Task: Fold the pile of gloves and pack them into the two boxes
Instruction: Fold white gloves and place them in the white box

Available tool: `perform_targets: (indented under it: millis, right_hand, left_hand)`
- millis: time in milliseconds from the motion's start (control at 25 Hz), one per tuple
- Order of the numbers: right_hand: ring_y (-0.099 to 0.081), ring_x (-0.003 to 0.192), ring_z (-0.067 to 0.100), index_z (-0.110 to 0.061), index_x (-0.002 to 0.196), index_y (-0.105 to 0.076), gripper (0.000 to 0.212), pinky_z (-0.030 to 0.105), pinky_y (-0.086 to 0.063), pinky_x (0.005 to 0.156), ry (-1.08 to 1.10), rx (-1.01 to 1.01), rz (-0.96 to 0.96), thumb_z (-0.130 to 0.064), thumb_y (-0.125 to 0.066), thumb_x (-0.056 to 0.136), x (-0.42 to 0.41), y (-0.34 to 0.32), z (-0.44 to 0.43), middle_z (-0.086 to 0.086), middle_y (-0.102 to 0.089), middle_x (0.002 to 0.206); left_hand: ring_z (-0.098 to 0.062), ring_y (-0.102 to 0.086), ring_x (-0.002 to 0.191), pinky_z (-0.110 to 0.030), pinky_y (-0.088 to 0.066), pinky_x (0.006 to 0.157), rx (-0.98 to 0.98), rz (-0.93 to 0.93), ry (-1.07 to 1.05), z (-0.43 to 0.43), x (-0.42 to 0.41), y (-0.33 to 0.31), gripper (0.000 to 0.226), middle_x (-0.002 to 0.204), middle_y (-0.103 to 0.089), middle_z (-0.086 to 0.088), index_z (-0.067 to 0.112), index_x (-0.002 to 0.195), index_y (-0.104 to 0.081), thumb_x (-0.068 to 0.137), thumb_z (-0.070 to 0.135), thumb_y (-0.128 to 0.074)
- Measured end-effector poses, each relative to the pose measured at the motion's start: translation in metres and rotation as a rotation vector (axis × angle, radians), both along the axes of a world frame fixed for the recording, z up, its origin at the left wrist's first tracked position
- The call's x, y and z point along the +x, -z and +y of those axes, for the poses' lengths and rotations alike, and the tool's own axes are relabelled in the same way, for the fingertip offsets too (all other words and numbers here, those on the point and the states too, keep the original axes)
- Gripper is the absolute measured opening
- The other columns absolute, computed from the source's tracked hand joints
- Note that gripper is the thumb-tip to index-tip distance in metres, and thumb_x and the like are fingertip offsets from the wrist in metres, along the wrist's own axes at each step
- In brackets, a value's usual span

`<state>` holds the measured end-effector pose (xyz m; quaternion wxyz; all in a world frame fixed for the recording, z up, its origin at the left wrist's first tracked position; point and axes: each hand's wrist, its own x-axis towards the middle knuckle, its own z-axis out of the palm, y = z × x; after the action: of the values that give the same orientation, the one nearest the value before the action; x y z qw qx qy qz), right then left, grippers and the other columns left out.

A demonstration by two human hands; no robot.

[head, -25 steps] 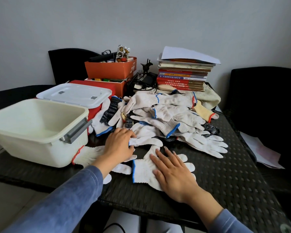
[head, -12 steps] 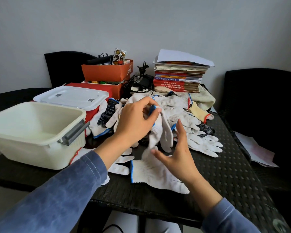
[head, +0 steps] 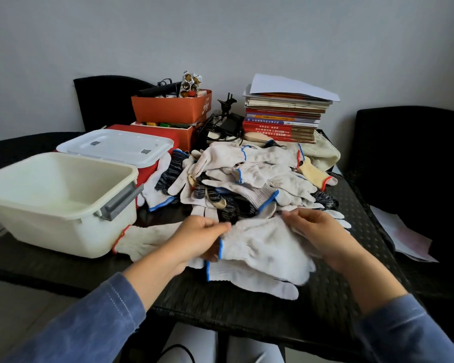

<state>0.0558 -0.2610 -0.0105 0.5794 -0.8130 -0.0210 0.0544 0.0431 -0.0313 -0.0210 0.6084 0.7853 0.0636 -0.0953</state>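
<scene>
Head view: white glove lies between left hand and right hand, fingers pinching its ends.

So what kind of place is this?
Probably a home room or small office: a dark table crowded with stacked books, an orange box of odds and ends, and chairs around it.

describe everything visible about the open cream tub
The cream tub is a rectangular, round-cornered bin of smooth plastic with a grey handle on its right end. It stands upright and lidless on the dark table, nothing visible inside. A red-cuffed glove lies against its near right corner; the lidded red box sits behind.
</scene>
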Motion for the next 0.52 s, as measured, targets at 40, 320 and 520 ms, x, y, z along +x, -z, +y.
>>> perform_targets:
  millis: [40,320,520]
  right_hand:
    - [-0.032,0.042,0.011,-0.017,0.063,-0.055,0.034,0.022,-0.024,0.042,-0.009,-0.197,-0.059,-0.041,-0.067,0.083,0.005,-0.002,0.0,-0.002,-0.042,0.051]
    - [-0.055,0.066,0.001,-0.026,0.078,-0.067,0.012,0.017,-0.041,0.058,-0.137,-0.653,-0.187,-0.028,-0.061,0.089,0.017,0.009,0.029,-0.013,-0.065,0.073]
    - [-0.058,0.07,0.002,-0.03,0.087,-0.066,0.008,0.02,-0.044,0.063,-0.027,-0.533,-0.323,-0.022,-0.065,0.086,0.017,0.013,0.029,-0.014,-0.067,0.077]
  left_hand:
    - [-0.013,-0.058,0.048,-0.021,-0.047,0.043,0.032,0.033,0.005,0.0,-0.004,0.004,0.026,0.071,-0.061,-0.011,0.0,0.083,-0.067,0.091,0.025,-0.063]
    - [-0.021,-0.065,0.051,-0.024,-0.046,0.041,0.396,-0.172,-0.013,0.014,-0.016,0.017,0.03,0.063,-0.069,-0.002,0.008,0.072,-0.062,0.09,0.031,-0.063]
    - [-0.01,-0.064,0.073,-0.026,-0.046,0.053,0.673,-0.336,0.001,0.019,-0.018,0.018,0.029,0.064,-0.061,0.012,0.022,0.068,-0.056,0.086,0.043,-0.064]
